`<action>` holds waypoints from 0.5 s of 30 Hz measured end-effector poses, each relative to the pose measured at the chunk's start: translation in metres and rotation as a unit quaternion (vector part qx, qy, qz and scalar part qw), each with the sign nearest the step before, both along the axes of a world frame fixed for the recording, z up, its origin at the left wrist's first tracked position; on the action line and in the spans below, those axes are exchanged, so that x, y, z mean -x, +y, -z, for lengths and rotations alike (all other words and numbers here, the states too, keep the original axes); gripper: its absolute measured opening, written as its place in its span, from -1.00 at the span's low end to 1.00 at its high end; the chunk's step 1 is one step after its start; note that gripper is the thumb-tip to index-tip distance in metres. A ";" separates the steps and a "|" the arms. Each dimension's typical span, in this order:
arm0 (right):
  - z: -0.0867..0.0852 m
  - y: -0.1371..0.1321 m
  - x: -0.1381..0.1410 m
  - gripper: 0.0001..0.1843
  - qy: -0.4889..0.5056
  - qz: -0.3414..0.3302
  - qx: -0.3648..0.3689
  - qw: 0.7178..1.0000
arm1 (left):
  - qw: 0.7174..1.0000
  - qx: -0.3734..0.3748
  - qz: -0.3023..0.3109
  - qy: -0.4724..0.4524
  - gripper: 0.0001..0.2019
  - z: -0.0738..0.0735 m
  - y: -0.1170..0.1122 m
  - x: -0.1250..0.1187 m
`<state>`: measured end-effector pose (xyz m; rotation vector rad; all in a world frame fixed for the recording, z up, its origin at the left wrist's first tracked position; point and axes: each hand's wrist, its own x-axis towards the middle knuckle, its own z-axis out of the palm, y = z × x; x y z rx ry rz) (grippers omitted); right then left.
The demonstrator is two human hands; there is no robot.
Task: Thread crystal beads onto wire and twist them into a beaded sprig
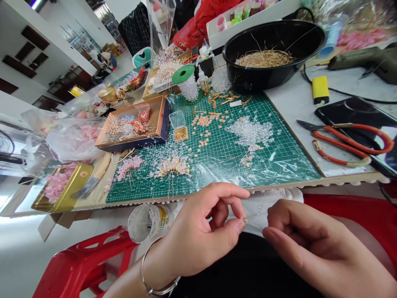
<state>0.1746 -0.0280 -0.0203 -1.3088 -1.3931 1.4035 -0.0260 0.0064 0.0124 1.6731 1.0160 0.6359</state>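
Note:
My left hand point(214, 227), a metal bangle on its wrist, pinches a small clear bead point(245, 220) between thumb and a fingertip. From the bead a thin wire point(254, 224) runs to my right hand point(307, 244), whose thumb and finger are closed on its other end. Some tiny beads point(259, 209) show between the hands against a white cloth. Both hands are in front of the table edge, above my lap. Beyond them, a beaded hair comb point(173, 167) and a pile of clear beads point(254, 130) lie on the green cutting mat point(217, 176).
Orange-handled pliers point(344, 136) lie at right by a dark phone point(359, 109) and a yellow lighter point(320, 90). A black basin point(248, 78), a bead spool point(189, 87) and an open box point(133, 142) stand farther back. A white tub point(139, 225) and red stool point(83, 260) are below left.

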 end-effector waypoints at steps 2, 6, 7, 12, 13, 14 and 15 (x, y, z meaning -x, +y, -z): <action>0.000 0.002 0.000 -0.61 0.000 -0.021 0.008 1.000 | 0.996 -0.070 0.012 0.049 -0.66 -0.002 0.000 -0.002; 0.003 0.005 0.004 -0.63 -0.009 -0.082 0.035 0.996 | 0.963 -0.222 0.078 0.128 -0.75 -0.006 -0.001 -0.006; 0.005 0.005 0.004 -0.62 -0.014 -0.089 0.044 0.995 | 0.953 -0.249 0.096 0.145 -0.76 -0.007 -0.001 -0.006; 0.014 0.007 -0.001 -0.54 -0.010 -0.087 0.074 0.993 | 0.913 -0.297 0.199 0.196 -0.74 -0.022 0.010 -0.005; 0.016 0.007 -0.003 -0.54 -0.011 -0.082 0.069 0.994 | 0.914 -0.291 0.216 0.185 -0.74 -0.025 0.018 -0.004; 0.017 0.007 -0.006 -0.56 -0.014 -0.074 0.063 0.995 | 0.916 -0.285 0.219 0.179 -0.74 -0.027 0.030 -0.005; 0.018 0.007 -0.008 -0.59 -0.020 -0.068 0.057 0.996 | 0.919 -0.285 0.202 0.182 -0.76 -0.028 0.045 -0.005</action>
